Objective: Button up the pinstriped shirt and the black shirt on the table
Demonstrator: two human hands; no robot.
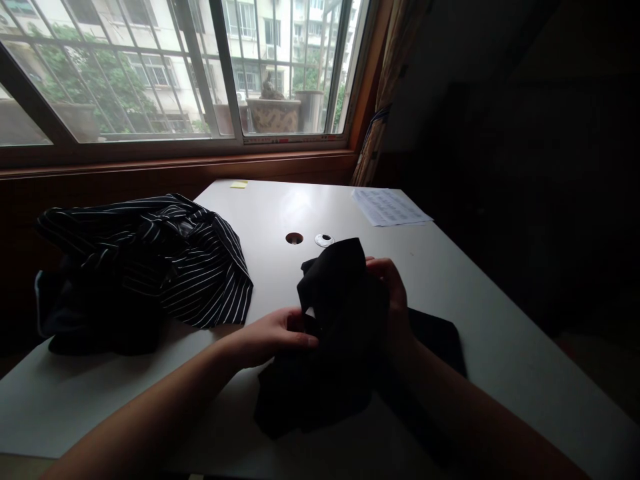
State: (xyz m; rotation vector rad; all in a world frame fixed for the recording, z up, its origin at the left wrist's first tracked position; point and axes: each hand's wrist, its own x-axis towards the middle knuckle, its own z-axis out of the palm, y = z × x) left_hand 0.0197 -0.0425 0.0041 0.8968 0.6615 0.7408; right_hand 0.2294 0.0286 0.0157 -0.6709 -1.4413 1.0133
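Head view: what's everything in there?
Cloth: one, black, centre
Striped fabric: one, mostly black, left
Flat fabric: unclear count, blackish, by right forearm
Window: one, grey, at back
Table: one, white, below window
Note: one, yellow, far edge
Papers: unclear count, white, far right
Hole: one, dark, mid-table
Ring: one, whitish, beside hole
Curtain: one, patterned, beside window
Pots: several, brownish, outside
Foliage: some, green, outside
Buildings: some, pale, outside
Left hand: one, bare, holding cloth
Right hand: one, bare, holding cloth

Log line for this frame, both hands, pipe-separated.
left hand: holding dark cloth | right hand: holding same cloth | white table: striped cloth at left, printed paper far right
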